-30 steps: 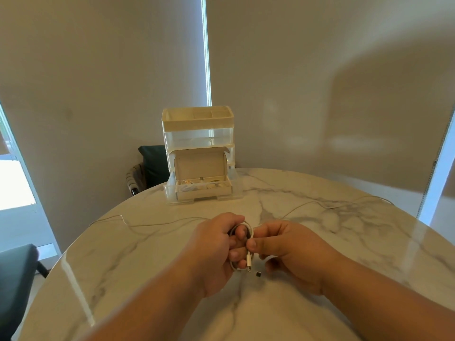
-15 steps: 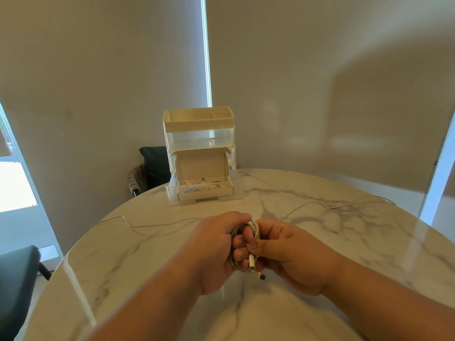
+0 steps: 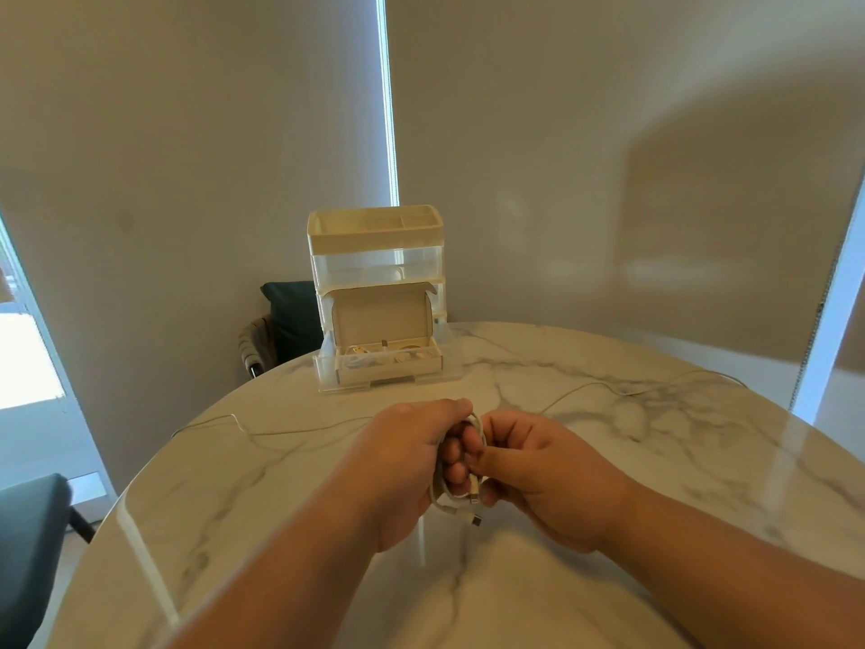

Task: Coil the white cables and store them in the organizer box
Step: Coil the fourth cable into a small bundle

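The coil of white cable (image 3: 450, 501) sat bunched between my two hands. Its loops were threaded round the curled fingers (image 3: 456, 449) of my left hand (image 3: 407, 466), which clamped them so the turns could not spring apart. My right hand (image 3: 543, 475) pinched the coil's other side, thumb and forefinger closed on the strand, I judged to tuck the tail in. The connector (image 3: 476, 521) hung free just below my fingertips, over the marble table (image 3: 515, 597). I could not tell how many loops there were, since my knuckles hid most of them. Straight beyond my fingers, well apart, stood the organizer box (image 3: 380, 255), its lower drawer (image 3: 388, 367) out with a lid raised and what looked like coiled cables already inside. Left of my fingers a loose white cable (image 3: 281, 431) trailed across the marble toward the table's edge, and right of them a second loose cable (image 3: 587, 390) ran off likewise. The two strands left a lane of marble between my fingers and the drawer, so I reckoned the coil could go straight forward without snagging either one.
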`<state>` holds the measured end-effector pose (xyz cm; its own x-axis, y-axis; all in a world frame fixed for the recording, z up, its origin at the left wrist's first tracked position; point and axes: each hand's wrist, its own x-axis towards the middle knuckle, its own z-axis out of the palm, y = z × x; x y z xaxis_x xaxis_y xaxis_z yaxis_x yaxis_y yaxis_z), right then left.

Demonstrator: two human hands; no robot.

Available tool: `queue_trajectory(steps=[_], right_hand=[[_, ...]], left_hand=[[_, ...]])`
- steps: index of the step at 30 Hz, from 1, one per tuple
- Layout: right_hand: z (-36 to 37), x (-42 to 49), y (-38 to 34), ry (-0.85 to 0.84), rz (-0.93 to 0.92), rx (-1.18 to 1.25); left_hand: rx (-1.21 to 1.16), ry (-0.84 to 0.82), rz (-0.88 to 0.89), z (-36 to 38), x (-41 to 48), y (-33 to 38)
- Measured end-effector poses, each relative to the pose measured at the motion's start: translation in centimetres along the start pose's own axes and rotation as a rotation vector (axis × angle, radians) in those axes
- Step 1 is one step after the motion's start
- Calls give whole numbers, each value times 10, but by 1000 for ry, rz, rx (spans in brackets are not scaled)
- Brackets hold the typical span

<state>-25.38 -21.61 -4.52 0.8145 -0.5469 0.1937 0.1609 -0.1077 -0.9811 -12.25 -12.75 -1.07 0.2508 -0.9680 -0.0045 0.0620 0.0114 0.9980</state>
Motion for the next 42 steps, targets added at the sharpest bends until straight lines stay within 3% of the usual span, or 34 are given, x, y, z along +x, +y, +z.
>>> queue_trajectory(steps=[5, 9, 13, 25, 31, 38, 42], right_hand=[[-1, 2, 1, 25, -34, -18], [-9, 5, 4, 35, -34, -37], [-17, 9, 8, 58, -15, -108], [-19, 15, 8, 133, -35, -220], [-13, 10, 11, 151, -5, -220], [-10, 9, 8, 286, -16, -509], [-9, 11, 9, 397, -20, -525]], left_hand=[[108, 19, 87, -1, 5, -3], [18, -66, 140, -1, 14, -12], [25, -32, 184, 2, 22, -23], [447, 21, 356, -10, 21, -18], [168, 50, 203, 2, 17, -21], [205, 105, 149, 9, 18, -21], [125, 85, 91, 18, 16, -22]])
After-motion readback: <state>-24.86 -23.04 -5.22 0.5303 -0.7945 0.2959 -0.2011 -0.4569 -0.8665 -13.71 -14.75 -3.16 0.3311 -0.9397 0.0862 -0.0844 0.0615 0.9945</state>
